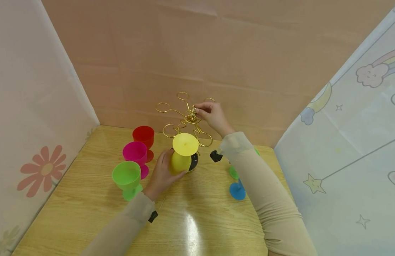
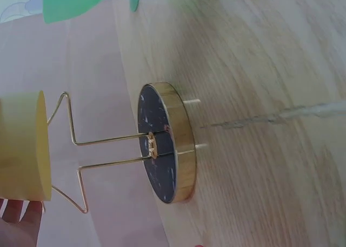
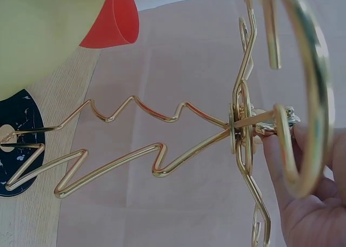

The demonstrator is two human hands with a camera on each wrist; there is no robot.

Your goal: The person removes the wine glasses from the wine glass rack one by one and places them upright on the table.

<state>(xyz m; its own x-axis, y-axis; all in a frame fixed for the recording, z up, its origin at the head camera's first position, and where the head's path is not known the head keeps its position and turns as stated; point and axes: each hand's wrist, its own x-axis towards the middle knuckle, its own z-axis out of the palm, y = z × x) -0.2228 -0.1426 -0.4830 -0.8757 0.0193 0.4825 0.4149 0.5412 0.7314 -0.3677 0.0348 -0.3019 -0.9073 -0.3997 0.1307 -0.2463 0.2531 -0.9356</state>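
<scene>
A gold wire rack with several open rings stands near the back of the table; its zigzag stem (image 3: 108,163) rises from a round black base with a gold rim (image 2: 185,149). My right hand (image 1: 213,115) pinches the small gold knob (image 1: 192,113) at the rack's top. In my left hand (image 1: 162,174) is a yellow goblet (image 1: 185,144), gripped round its bowl and turned upside down with its foot upward. In the head view the goblet sits in front of the rack and hides part of the base. Whether the two touch, I cannot tell.
Upright at the left stand a red goblet (image 1: 143,135), a magenta goblet (image 1: 135,153) and a light green goblet (image 1: 126,176). On the right, a blue goblet (image 1: 237,191) and a green goblet (image 1: 233,172) are partly hidden by my right arm. Cloth walls (image 1: 172,46) enclose the wooden table (image 1: 210,220).
</scene>
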